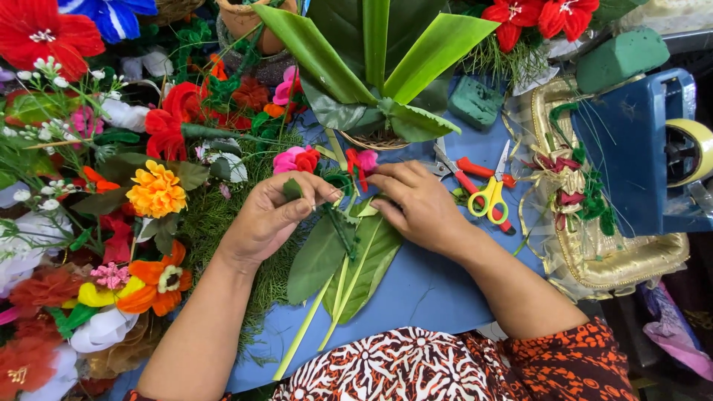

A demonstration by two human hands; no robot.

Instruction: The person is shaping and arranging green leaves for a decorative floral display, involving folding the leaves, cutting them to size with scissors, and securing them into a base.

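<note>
Both hands work over a small bunch of long green leaves [349, 260] lying on the blue table [423, 289], near its front edge, stems pointing toward the person. The left hand [271, 215] is closed in a pinch, thumb and fingers gripping a small green leaf tip at the top of the bunch. The right hand [416, 204] is curled, its fingertips pressing on the leaves just beside a small red and pink flower [362, 161]; whether it grips anything I cannot tell. The leaves look light, thin and bendy, likely to crease or tear if squeezed across the blade, so the firmer stems or the midrib near the base seem the safer hold. The flower looks soft and easily crushed. Yellow-handled scissors [490, 197] lie just right of the right hand, and artificial flowers [156, 193] crowd the table's left side.
</note>
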